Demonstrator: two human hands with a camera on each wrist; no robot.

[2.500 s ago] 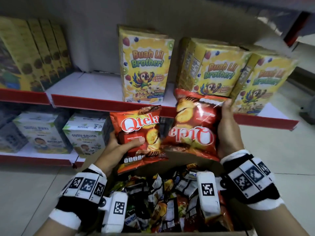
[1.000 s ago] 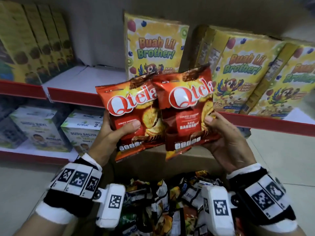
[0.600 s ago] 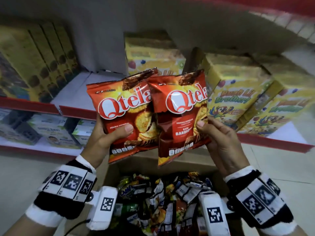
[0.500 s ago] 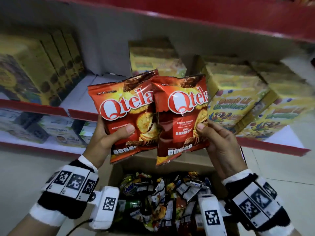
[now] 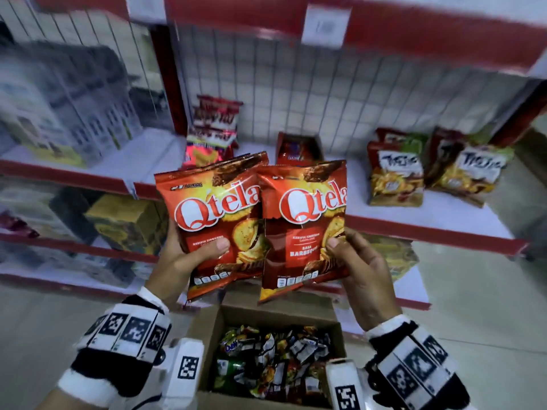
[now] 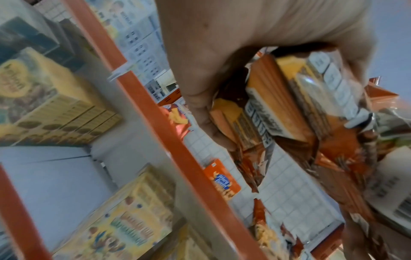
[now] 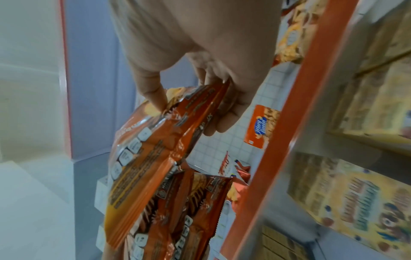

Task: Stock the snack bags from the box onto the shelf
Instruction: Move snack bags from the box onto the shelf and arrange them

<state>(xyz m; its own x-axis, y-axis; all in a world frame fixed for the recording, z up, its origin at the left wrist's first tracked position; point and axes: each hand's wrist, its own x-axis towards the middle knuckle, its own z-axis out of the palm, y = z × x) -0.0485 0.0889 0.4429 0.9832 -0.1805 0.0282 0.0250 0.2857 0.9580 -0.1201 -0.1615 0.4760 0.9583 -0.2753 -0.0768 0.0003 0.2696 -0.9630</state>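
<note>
One red Qtela bag (image 5: 219, 220) is gripped by the left hand (image 5: 183, 261), a second Qtela bag (image 5: 305, 226) by the right hand (image 5: 364, 270); both are held upright, overlapping, above the open box (image 5: 266, 318), before the shelf (image 5: 414, 214).

Two red Qtela bags (image 5: 254, 223) upright, overlapping, above the open box (image 5: 275, 315).

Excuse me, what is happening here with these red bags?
A person is stocking a store shelf. The left hand holds one red Qtela bag and the right hand holds a second Qtela bag, both raised upright in front of the white shelf. Neither bag is placed yet. Below them, an open cardboard box on the floor is full of other snack packets. Some Tics bags already stand on the shelf.
</note>
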